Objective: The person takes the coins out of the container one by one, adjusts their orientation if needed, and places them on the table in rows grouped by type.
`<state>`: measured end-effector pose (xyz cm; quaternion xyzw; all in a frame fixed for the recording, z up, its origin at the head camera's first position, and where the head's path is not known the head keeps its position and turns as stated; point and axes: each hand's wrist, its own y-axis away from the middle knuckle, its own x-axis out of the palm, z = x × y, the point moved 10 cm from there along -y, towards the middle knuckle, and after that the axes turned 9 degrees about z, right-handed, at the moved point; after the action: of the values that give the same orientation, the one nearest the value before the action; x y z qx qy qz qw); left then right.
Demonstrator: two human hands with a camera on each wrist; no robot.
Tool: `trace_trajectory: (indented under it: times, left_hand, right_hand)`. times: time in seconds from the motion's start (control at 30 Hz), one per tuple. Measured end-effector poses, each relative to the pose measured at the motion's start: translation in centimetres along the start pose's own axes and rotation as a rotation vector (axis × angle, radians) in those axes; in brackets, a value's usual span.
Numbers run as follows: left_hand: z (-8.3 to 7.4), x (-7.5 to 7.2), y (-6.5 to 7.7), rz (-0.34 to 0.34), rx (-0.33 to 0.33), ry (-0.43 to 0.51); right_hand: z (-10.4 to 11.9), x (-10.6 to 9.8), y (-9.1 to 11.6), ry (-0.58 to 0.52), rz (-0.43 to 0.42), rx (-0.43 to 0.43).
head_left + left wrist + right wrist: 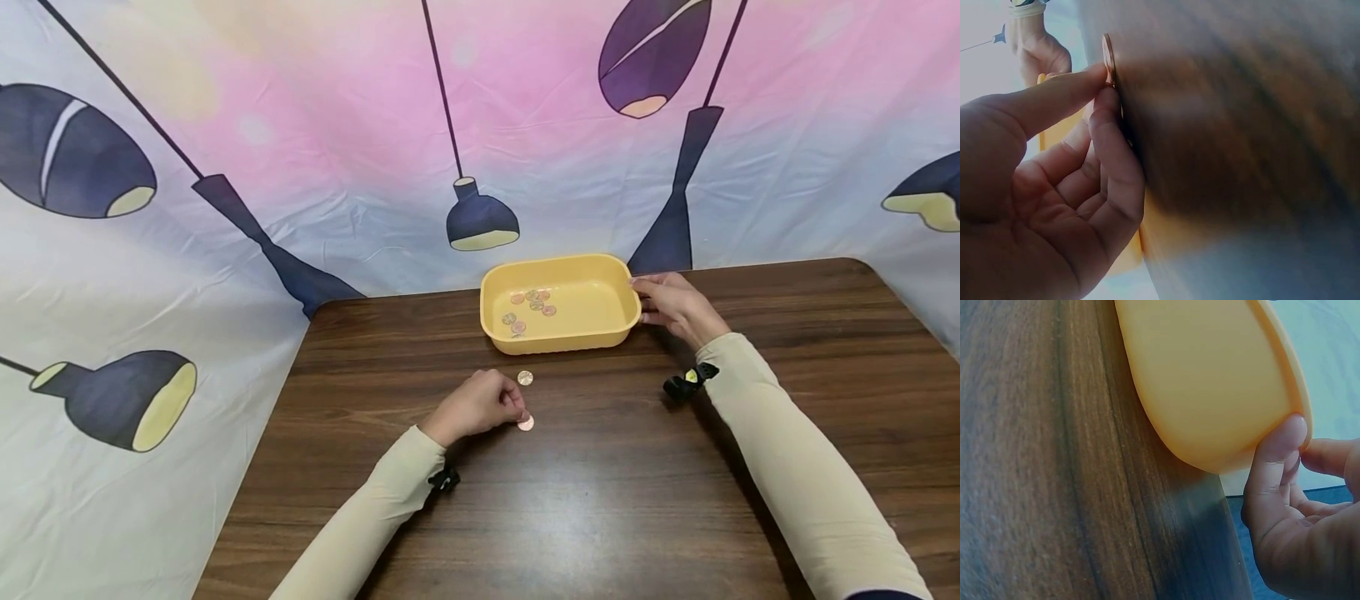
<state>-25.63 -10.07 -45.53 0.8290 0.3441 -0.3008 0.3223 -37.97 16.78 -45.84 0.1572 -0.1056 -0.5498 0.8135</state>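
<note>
My left hand (pixel 483 406) is low over the table, thumb and forefinger pinching the edge of a copper-coloured coin (pixel 527 423). The left wrist view shows that coin (pixel 1108 56) at the fingertips, close against the wood, with the other fingers curled. Just beyond it, a second coin (pixel 525 378) lies flat on the table. My right hand (pixel 677 307) grips the right end of a shallow yellow plastic tray (pixel 561 343). In the right wrist view, thumb and fingers pinch the tray's rim (pixel 1307 403). Several coins (pixel 536 305) lie in the tray's left part.
The tray stands near the back edge of the dark wooden table (pixel 585 517). Behind the table hangs a pastel cloth (pixel 360 150) printed with lamps. Each wrist wears a black strap, seen on the right wrist (pixel 690 382).
</note>
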Motion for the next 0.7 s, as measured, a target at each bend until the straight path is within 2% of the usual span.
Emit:
trace_trajectory:
  times: [0.23,0.4,0.53,0.7]
  left_hand:
    - [-0.1,0.1,0.1,0.021,0.024,-0.018]
    - [-1.1,-0.6,0.3,0.039,0.071,-0.018]
    - [-2.0,-2.4,0.5,0.031,0.103,-0.014]
    - [-3.4,-6.2,0.8,-0.067,0.120,-0.049]
  right_hand:
    - [-0.1,0.0,0.0,-0.012,0.009,0.005]
    - [0.0,0.0,0.0,-0.014,0.008,-0.001]
    - [0.2,0.0,0.0,-0.017,0.014,-0.005]
    - [0.1,0.0,-0.1,-0.013,0.015,-0.003]
